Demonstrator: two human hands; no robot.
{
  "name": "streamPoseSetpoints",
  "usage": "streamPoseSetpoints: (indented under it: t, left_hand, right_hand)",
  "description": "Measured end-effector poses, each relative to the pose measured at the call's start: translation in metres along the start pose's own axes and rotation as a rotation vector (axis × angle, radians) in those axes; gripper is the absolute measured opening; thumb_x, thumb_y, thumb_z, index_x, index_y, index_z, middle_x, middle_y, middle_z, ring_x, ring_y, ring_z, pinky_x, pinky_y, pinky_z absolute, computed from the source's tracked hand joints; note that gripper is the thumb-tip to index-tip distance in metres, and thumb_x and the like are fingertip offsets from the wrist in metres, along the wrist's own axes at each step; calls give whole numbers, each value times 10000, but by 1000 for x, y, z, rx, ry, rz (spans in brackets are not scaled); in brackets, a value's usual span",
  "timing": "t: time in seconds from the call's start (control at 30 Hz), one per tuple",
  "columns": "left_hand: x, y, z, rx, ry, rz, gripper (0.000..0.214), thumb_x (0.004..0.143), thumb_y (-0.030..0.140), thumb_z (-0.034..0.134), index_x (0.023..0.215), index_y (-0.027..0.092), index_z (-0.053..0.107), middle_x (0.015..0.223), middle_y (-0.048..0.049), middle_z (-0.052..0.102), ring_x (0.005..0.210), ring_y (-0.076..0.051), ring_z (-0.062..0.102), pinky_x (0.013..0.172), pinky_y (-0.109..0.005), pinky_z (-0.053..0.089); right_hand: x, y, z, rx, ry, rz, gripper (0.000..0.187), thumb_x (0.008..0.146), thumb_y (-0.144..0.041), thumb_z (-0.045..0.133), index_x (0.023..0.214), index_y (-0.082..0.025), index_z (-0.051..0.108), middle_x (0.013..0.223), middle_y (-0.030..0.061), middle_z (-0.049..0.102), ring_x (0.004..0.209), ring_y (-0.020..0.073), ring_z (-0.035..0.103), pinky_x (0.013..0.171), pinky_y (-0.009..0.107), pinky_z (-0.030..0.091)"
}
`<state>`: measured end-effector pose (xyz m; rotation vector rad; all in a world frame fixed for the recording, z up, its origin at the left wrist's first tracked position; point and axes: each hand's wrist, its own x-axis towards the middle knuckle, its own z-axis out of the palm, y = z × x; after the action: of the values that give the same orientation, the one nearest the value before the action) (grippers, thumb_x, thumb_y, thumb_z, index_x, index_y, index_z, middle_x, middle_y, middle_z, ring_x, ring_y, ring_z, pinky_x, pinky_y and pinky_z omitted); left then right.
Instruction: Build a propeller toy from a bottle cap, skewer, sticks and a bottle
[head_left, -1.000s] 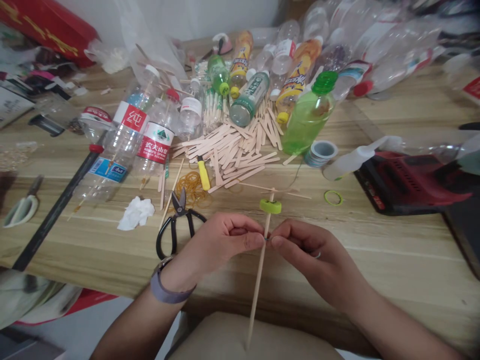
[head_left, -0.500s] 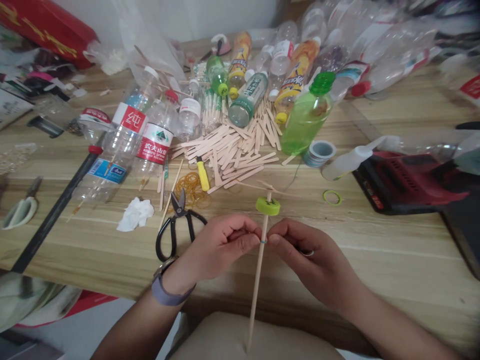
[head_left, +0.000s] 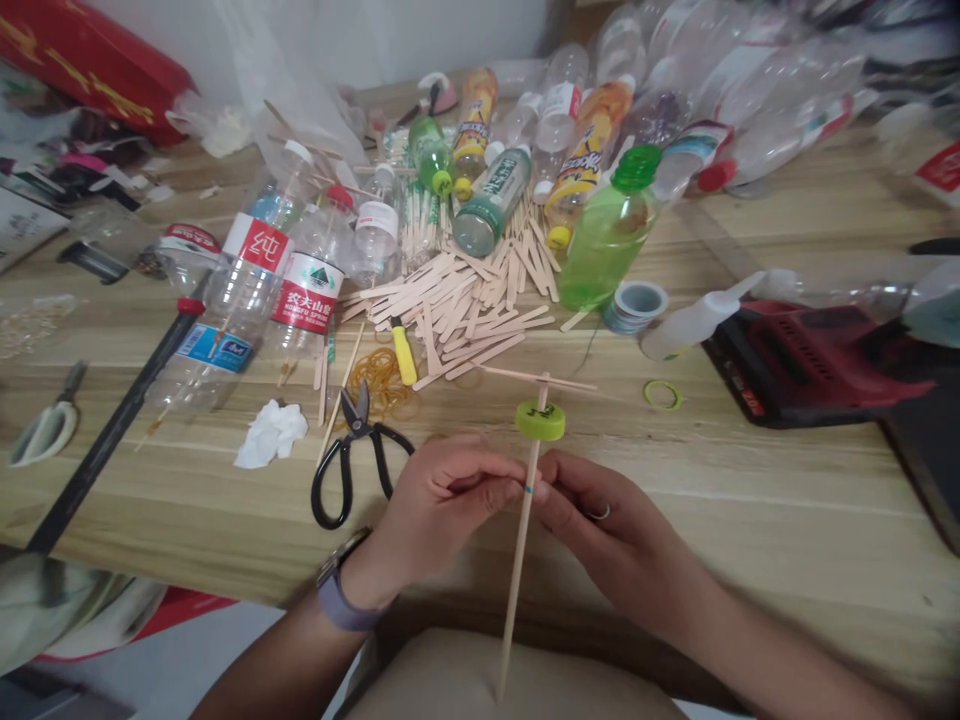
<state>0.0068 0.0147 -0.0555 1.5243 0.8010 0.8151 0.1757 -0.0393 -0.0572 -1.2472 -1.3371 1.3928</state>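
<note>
Wooden stick [head_left: 516, 570] crosses the table's [head_left: 810, 500] near edge; my left hand [head_left: 446, 505] and right hand [head_left: 611, 530] pinch its blue thread [head_left: 529, 489]; green cap [head_left: 531, 424] above.

Wooden table [head_left: 757, 490] – craft sticks [head_left: 457, 300] heaped mid-table; rubber bands [head_left: 373, 375], black-handled scissors [head_left: 360, 426], crumpled tissue [head_left: 271, 434] nearer the front edge – right side: green bottle [head_left: 609, 240], spool [head_left: 635, 307], squeeze bottle [head_left: 688, 326], green ring [head_left: 663, 395].

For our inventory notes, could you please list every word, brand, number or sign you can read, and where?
"农夫山泉": red-capped bottle
"NONGFU SPRING": same bottle
"农夫山泉", seemingly: upside-down bottle
"2.0", probably: red-and-black device
Too blurred to read: marks on green cap, red bag; other bottle labels mostly.
</note>
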Motion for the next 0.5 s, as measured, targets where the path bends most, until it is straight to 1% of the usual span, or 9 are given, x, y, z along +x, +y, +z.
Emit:
streamPoseSetpoints:
  t: [0.1, 0.17, 0.27, 0.33, 0.4, 0.5]
  left_hand:
    - [0, 0, 1, -49, 1, -34, 99, 813, 176, 718, 775, 229, 793, 700, -3, 733, 647, -141, 639, 615, -233, 479]
    - [0, 0, 2, -90, -3, -66, 81, 805, 199, 734, 771, 236, 798, 713, -7, 744, 669, -151, 659, 631, -241, 497]
    - [-1, 0, 4, -155, -22, -132, 65, 792, 246, 750, 744, 230, 792, 729, -22, 756, 707, -175, 681, 661, -265, 521]
    - [-1, 0, 5, -193, -29, -174, 65, 784, 242, 746, 732, 220, 780, 736, -25, 752, 716, -175, 676, 673, -268, 526]
    - [-2, -1, 5, -205, -38, -203, 62, 783, 226, 729, 734, 206, 762, 738, -21, 736, 713, -163, 658, 678, -259, 520]
    - [-3, -1, 4, -183, -89, -235, 88, 812, 245, 688, 757, 189, 727, 723, -8, 689, 683, -141, 614, 637, -231, 492]
  right_hand:
    - [3, 3, 0, 114, -52, 27, 451, 947, -573, 533, 722, -182, 542, 618, -40, 389, 571, 104, 319, 503, 226, 278]
    - [4, 5, 0, 179, -75, 48, 461, 926, -597, 561, 733, -179, 551, 624, -42, 385, 573, 101, 313, 500, 225, 271]
    - [5, 6, 2, 269, -97, 99, 424, 891, -568, 633, 753, -173, 565, 646, -40, 413, 574, 93, 308, 494, 217, 259]
    - [6, 5, 3, 318, -106, 124, 394, 869, -532, 679, 750, -172, 569, 632, -49, 405, 554, 84, 291, 481, 211, 243]
    - [6, 4, 3, 343, -116, 124, 372, 863, -499, 699, 737, -174, 571, 605, -59, 379, 532, 77, 278, 468, 210, 228]
    - [6, 4, 3, 353, -142, 104, 346, 879, -480, 688, 747, -176, 587, 608, -56, 380, 528, 76, 272, 457, 208, 215]
